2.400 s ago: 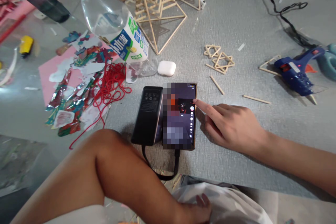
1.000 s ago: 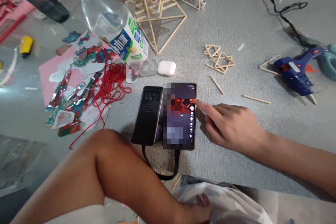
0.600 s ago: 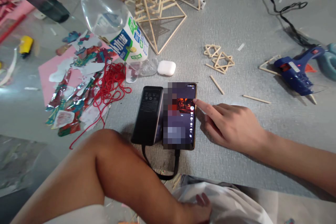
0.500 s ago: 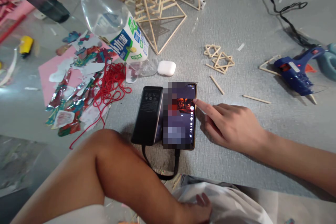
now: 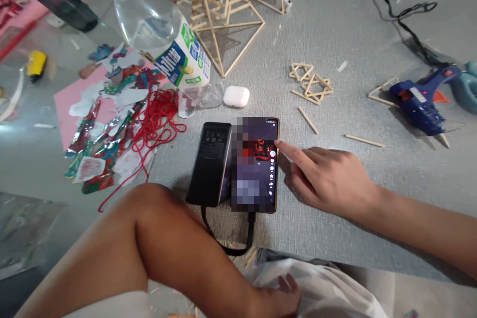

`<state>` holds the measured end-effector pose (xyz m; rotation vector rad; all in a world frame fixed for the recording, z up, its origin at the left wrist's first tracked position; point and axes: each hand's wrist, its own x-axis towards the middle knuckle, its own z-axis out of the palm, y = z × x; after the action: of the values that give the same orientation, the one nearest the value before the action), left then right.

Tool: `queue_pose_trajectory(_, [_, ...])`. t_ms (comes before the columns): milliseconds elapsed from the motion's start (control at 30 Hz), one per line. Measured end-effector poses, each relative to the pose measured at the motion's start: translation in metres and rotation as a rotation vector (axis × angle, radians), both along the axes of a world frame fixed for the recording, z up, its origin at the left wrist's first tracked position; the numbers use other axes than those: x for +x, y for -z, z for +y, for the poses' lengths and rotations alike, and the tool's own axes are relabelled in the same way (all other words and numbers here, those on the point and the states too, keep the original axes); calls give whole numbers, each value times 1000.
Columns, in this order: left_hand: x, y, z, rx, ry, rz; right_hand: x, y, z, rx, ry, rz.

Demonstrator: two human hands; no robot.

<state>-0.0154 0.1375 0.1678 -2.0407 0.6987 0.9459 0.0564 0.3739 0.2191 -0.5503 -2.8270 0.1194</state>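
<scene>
My right hand [image 5: 331,179] has its index finger stretched out to the right edge of a lit smartphone [image 5: 273,179], the fingertip touching it. Its other fingers are curled and hold nothing. Part of the phone's screen is blurred into blocks. A black power bank [image 5: 208,169] lies left of the phone, and a short black cable [image 5: 238,251] joins the two. My left hand [image 5: 279,299] rests low on white cloth in my lap, fingers loosely bent and a little apart, with nothing visible in it. A white earbud case [image 5: 236,96] sits above the phone.
A clear plastic bottle [image 5: 149,15] stands upper left beside red string [image 5: 156,124] and painted scraps. Stick pyramid frames [image 5: 244,49] stand at the back. Small stick shapes [image 5: 316,87] and loose sticks [image 5: 363,140] lie right of centre. A blue glue gun [image 5: 417,104] with a black cord lies far right.
The picture on the phone's screen has changed slightly. Both hands and everything else stay in place.
</scene>
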Motion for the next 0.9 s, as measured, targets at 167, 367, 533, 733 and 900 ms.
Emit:
queue_pose_trajectory(167, [0, -3, 7, -178, -50, -101, 0, 0, 0, -6, 0, -9])
queue_pose_trajectory(367, [5, -2, 11, -192, -40, -75, 0, 0, 0, 5, 0, 0])
queue_pose_trajectory(533, [0, -4, 10, -184, -12, -80, 0, 0, 0, 12, -2, 12])
queue_pose_trajectory(733, [-2, -11, 12, -168, -18, -95, 0, 0, -1, 16, 3, 5])
queue_pose_trajectory(900, [4, -6, 12, -191, -44, -84, 0, 0, 0, 25, -8, 26])
